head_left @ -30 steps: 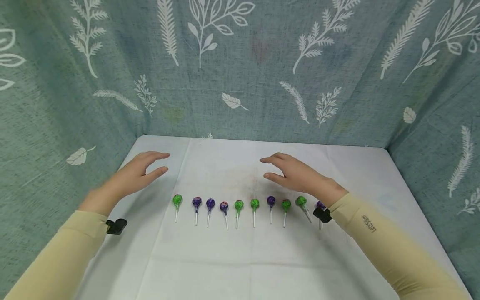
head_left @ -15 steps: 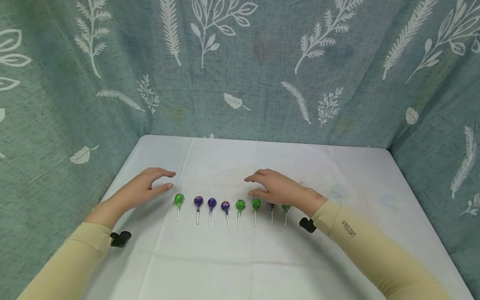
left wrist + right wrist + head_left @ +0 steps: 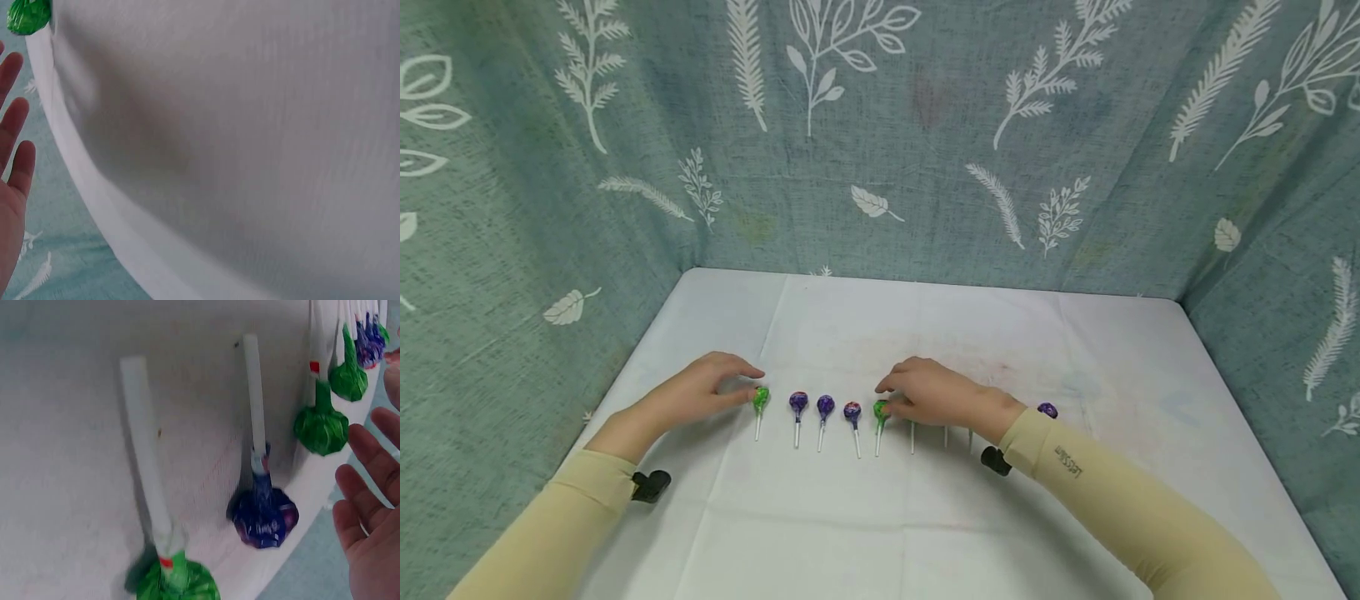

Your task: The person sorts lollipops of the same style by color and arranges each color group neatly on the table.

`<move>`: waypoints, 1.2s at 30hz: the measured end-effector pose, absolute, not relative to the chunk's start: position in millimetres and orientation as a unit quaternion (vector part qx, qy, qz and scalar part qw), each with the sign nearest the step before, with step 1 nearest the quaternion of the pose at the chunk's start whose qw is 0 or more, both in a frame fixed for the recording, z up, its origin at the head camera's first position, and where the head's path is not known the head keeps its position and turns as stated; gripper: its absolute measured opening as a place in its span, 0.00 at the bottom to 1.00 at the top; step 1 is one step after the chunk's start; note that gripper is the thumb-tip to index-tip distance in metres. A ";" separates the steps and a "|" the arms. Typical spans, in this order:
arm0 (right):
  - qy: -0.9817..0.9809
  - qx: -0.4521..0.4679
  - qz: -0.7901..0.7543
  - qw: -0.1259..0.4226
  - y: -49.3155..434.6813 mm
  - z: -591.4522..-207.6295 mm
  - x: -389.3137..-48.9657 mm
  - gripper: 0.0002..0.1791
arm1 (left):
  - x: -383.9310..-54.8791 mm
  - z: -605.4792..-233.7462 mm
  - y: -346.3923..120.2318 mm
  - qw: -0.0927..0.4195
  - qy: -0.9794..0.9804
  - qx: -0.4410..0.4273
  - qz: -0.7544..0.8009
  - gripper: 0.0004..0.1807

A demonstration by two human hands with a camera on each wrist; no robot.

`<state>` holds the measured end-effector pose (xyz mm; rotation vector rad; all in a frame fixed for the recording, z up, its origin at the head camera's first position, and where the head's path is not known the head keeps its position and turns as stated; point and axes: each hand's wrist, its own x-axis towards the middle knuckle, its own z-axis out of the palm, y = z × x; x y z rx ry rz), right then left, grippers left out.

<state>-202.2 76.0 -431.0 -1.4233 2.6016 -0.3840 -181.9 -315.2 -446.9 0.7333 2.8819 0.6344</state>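
Wrapped lollipops lie in a row on the white-covered table, sticks toward the person. My left hand [image 3: 703,392] is by the leftmost green lollipop [image 3: 762,398], its thumb tip overlapping the candy in the head view. Three purple lollipops [image 3: 826,407] come after it. My right hand [image 3: 936,393] is over the row's right part, its thumb at a green lollipop [image 3: 880,410] and its palm hiding several other heads. In the right wrist view its fingers [image 3: 369,506] are spread and bent a little beside a green lollipop [image 3: 322,428] and a purple lollipop [image 3: 265,515].
Another purple lollipop [image 3: 1047,410] shows past the right forearm, partly hidden by the sleeve. A green patterned curtain [image 3: 880,150] surrounds the table's back and sides. The white tablecloth [image 3: 805,533] has creases and faint stains.
Both hands have come down toward the row. The right hand has also shifted left over the lollipops, and the left hand has moved right to the end green one.
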 end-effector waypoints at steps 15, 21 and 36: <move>0.866 -0.486 -0.107 0.055 66.4 -443.1 -201.8 0.13 | -186.6 -456.3 -307.1 0.060 0.942 0.257 0.206 0.16; 0.867 -0.483 -0.106 0.052 66.6 -443.2 -202.3 0.12 | -188.7 -454.4 -304.3 0.073 0.945 0.244 0.207 0.16; 0.873 -0.471 -0.113 0.062 62.8 -448.6 -202.2 0.12 | -229.1 -424.3 -290.8 0.096 0.941 0.268 0.184 0.15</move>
